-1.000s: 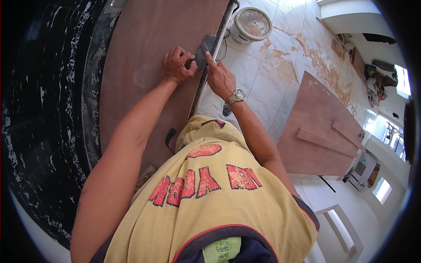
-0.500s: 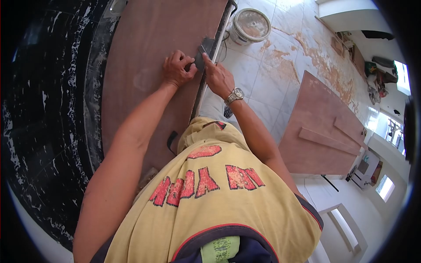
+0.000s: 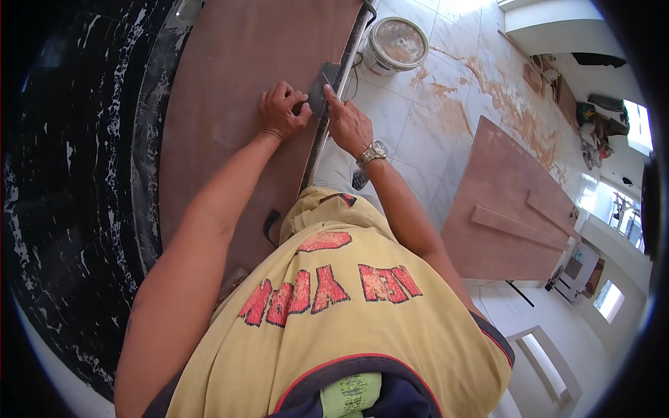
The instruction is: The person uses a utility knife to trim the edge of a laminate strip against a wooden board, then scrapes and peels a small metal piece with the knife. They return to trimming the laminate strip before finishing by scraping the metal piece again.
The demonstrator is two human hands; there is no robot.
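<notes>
My left hand (image 3: 284,111) is closed, thumb and fingertips pinched at the left edge of a small dark grey flat piece (image 3: 325,78). That piece lies on a reddish-brown board (image 3: 237,63), near its right edge. My right hand (image 3: 350,127), with a metal watch on the wrist, is closed around a thin, narrow blade-like tool (image 3: 329,81). The index finger stretches along the tool, whose tip rests over the dark piece. Most of its handle is hidden in the hand.
A lidded, stained bucket (image 3: 397,43) stands on the tiled floor (image 3: 418,132) right of the board. Another brown panel (image 3: 512,188) with strips on it lies farther right. Black marble-patterned surface (image 3: 70,174) borders the left. A dark strap (image 3: 270,226) lies near my waist.
The blade-like tool has shifted slightly over the dark piece, with the right index fingertip a little lower. The left hand stays nearly still. The whole view has moved slightly.
</notes>
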